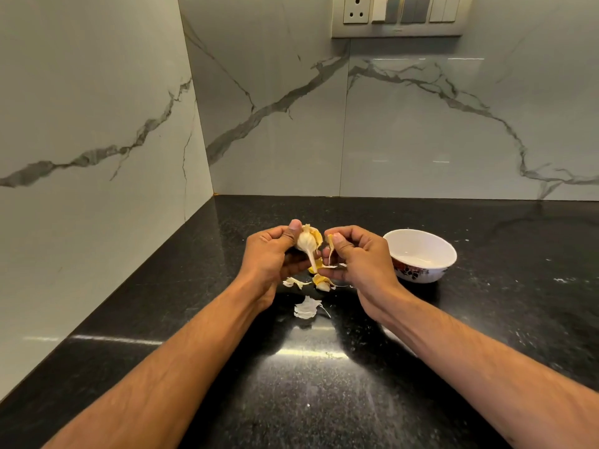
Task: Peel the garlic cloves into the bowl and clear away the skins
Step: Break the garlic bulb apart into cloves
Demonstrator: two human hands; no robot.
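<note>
My left hand (272,257) grips a partly broken garlic bulb (306,242), stem pointing down, above the black counter. My right hand (358,259) pinches a single clove (331,240) with a thin strip of skin trailing from it, just right of the bulb. Loose cloves (321,281) and papery skins (305,307) lie on the counter beneath and in front of my hands. A white bowl (421,254) with a flower pattern stands to the right of my right hand; its inside looks bare.
The black granite counter (324,384) runs into a corner of marble-patterned walls at left and behind. A socket and switch panel (398,14) sits high on the back wall.
</note>
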